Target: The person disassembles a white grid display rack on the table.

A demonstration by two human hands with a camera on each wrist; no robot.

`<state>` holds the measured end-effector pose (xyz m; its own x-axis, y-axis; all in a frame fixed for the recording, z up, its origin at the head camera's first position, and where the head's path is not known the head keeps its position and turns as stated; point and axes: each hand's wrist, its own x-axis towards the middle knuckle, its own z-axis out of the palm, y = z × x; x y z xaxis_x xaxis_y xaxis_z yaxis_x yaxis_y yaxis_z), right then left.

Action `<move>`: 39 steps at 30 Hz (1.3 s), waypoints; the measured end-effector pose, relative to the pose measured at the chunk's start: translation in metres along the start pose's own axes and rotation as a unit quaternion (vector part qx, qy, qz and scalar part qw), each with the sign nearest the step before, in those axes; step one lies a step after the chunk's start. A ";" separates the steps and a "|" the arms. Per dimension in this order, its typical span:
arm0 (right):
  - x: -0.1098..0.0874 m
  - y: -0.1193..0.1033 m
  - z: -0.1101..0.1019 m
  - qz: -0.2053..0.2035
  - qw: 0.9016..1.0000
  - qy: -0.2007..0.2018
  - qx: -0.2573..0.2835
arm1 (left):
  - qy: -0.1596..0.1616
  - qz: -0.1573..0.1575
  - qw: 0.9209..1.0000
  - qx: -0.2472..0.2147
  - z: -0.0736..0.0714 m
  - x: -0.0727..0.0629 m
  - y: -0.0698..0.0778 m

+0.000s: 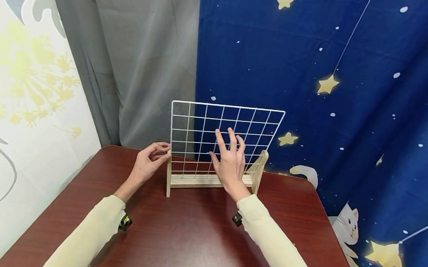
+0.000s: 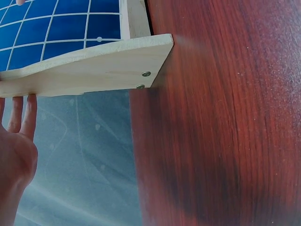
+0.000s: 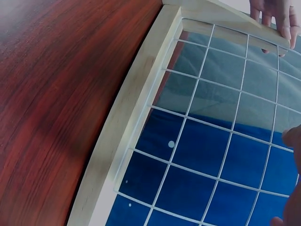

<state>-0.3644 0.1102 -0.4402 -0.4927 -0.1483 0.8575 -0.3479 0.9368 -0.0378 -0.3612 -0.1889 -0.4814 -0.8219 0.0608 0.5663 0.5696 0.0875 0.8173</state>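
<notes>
Left grip [image 1: 148,162] pinches pale smooth wooden upright [image 2: 103,68]; right grip [image 1: 231,164] splayed loose at white square-mesh wire grid [image 1: 221,119]; reddish grained surface [image 1: 187,229].

Rack [image 1: 193,183] on table [image 1: 187,233], curtains [image 1: 261,63] behind

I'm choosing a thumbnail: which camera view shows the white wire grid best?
The head view: it takes in the white wire grid from top to bottom, though the right hand hides part. The left wrist view catches only a section; the right wrist view shows a closer, cropped portion.
</notes>
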 end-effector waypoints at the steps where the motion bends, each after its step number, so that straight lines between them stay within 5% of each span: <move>1: 0.000 0.000 0.001 0.001 1.000 -0.003 -0.002 | -0.001 0.000 1.000 0.003 0.000 0.000 0.000; 15: 0.005 0.000 0.012 -0.007 0.999 0.016 0.027 | 0.003 0.008 1.000 -0.016 0.003 0.004 0.000; 27: 0.010 0.004 0.014 -0.012 0.996 0.081 0.042 | 0.002 0.014 1.000 -0.023 0.008 0.005 0.000; 39: 0.017 0.003 0.012 -0.031 0.994 0.087 0.049 | 0.006 0.006 1.000 -0.012 0.001 0.000 -0.001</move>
<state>-0.3838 0.1066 -0.4321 -0.3250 -0.1385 0.9355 -0.4539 0.8907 -0.0258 -0.3621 -0.1879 -0.4823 -0.8155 0.0506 0.5766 0.5788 0.0637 0.8130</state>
